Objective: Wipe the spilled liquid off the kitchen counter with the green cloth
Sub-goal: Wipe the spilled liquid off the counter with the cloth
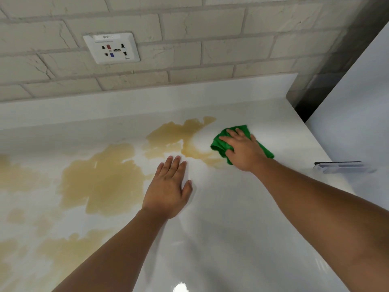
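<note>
White worktop (242,218) under a pale brick wall (210,39) with a socket plate (111,48); a white cabinet side (357,102) closed off the right edge. We had the green cloth (220,145) bunched under our right hand (242,150), toward the back right corner of the worktop, just touching the right end of the spilled liquid (105,178). Fingers of that hand lay spread and fairly straight on top of the cloth, pressing it down rather than gripping it. Our left hand (168,186) rested flat on a dry patch nearer the middle, fingers straight and together, holding nothing, fingertips just short of the brown film.

Progress, as we judged it: barely begun. A pale arc beside the cloth looked like one wiped stroke. Everything else remained: the streaky patch along the back, the big puddle in the middle, and the fainter blotches running to the left edge and the front left corner. The right side of the worktop looked dry. A small grey object (341,166) sat at the right edge; we could not tell what it was.
</note>
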### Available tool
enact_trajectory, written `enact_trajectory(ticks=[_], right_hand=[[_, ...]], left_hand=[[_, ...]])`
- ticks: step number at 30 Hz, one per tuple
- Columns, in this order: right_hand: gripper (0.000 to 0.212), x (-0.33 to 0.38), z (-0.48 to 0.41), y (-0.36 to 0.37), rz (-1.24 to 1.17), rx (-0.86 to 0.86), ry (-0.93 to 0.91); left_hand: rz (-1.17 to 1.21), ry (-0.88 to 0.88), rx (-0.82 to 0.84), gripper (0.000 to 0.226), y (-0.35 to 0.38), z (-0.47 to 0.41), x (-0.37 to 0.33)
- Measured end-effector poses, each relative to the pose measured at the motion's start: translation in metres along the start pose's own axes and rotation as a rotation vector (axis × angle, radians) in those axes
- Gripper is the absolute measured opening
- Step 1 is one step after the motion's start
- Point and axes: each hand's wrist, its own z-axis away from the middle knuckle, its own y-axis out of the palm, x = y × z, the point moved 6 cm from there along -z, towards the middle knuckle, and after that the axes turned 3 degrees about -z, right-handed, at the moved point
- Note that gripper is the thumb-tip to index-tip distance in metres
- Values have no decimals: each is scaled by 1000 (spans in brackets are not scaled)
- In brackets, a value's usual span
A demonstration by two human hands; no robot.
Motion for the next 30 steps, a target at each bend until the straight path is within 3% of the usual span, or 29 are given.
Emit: enact_trajectory(ticks=[3, 7, 11, 20, 27, 30], right_hand=[[57, 28, -13, 1, 23, 37, 67], [57, 59, 4, 12, 17, 28, -87], [58, 48, 33, 13, -6, 37, -169], [55, 49, 27, 17, 19, 37, 46], [52, 92, 39, 29, 9, 35, -302], [52, 55, 37, 18, -14, 17, -191]], left_hand=[[7, -3, -18, 65, -2, 0, 0], [14, -18, -49, 64, -2, 2, -1], [47, -24, 26, 64, -6, 3, -4], [9, 75, 19, 68, 3, 48, -18], [-1, 75, 1, 66, 3, 51, -17], [10, 73, 2, 65, 2, 52, -18]])
